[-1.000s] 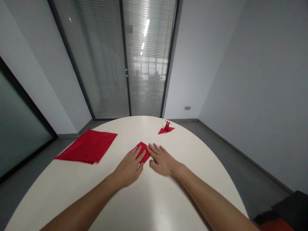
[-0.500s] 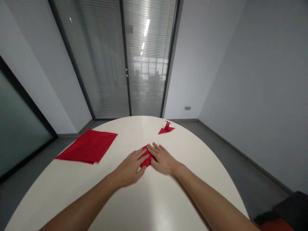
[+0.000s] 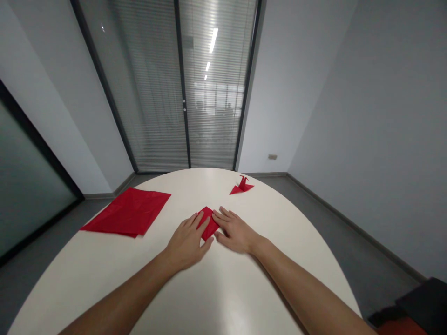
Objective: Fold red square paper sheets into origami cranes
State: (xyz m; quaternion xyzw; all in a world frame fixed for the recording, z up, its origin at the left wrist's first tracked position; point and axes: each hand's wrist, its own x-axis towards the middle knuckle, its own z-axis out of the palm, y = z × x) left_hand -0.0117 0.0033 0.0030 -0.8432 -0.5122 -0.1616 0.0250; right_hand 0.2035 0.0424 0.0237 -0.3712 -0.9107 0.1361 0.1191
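Observation:
A small folded piece of red paper [image 3: 208, 225] lies flat on the white table [image 3: 195, 298] between my hands. My left hand [image 3: 187, 238] rests palm down with its fingers spread, several of them over the paper's left part. On the other side, my right hand [image 3: 234, 231] lies with fingers stretched out, its fingertips at the paper's right edge. Parts of the paper's left and right sides are hidden under the fingers.
Larger red paper sheets [image 3: 131, 213] lie at the table's left edge. A folded red paper crane [image 3: 242, 185] stands at the far right of the tabletop. Beyond the table is a glass partition with blinds [image 3: 157, 116]. A dark object [image 3: 419, 304] shows at the lower right.
The small red paper has shifted slightly left and more of its surface shows. My left hand has drawn a little to the left; my right hand has barely moved.

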